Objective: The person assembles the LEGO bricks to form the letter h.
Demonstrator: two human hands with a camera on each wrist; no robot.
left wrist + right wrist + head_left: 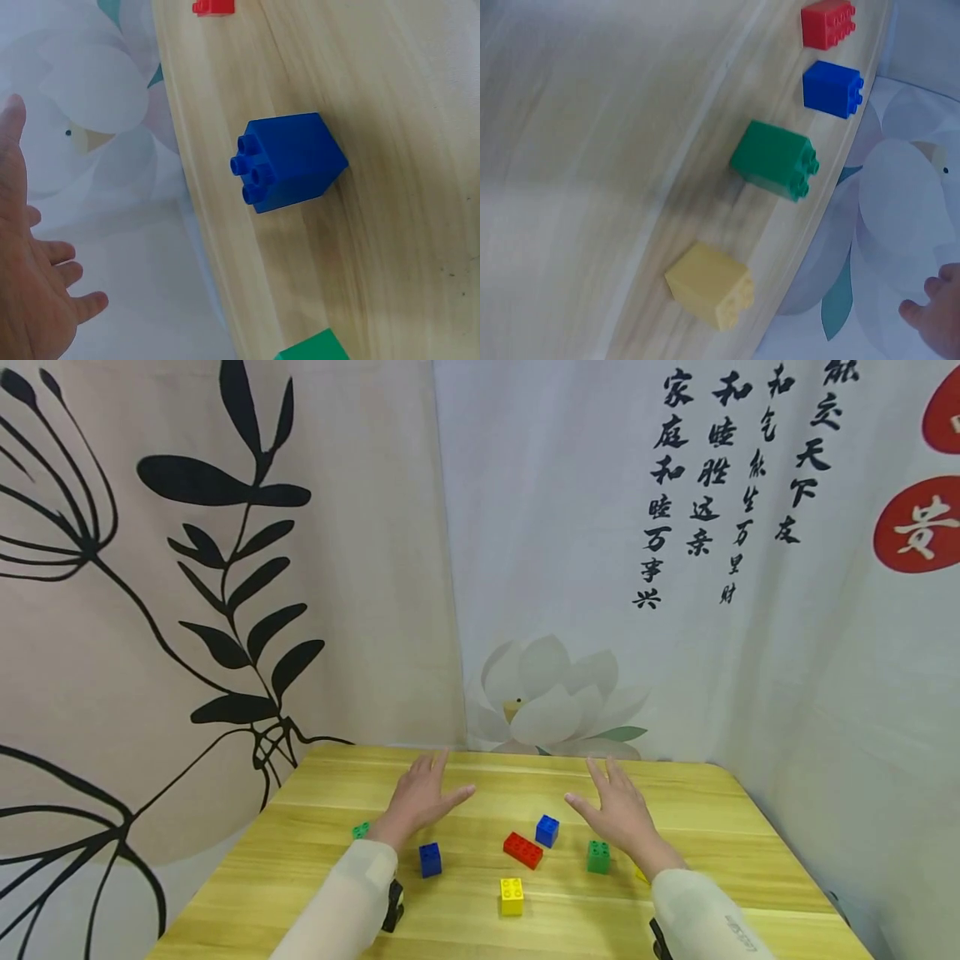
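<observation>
Both hands hover above a wooden table with fingers spread, holding nothing. My left hand (420,797) is between a green brick (361,831), partly hidden by the wrist, and a blue brick (431,860). My right hand (621,810) is above and beside another green brick (598,857); its forearm covers most of a yellow brick (710,286). Between the hands lie a long red brick (522,851), a second blue brick (547,831) and, nearer me, a second yellow brick (512,897). In the left wrist view, the blue brick (292,161) stands with its studs up.
The wooden table (675,918) ends at a printed cloth backdrop (375,568) with plant drawings and black characters. A dark band (393,906) is on the left wrist, over a pale sleeve (341,902).
</observation>
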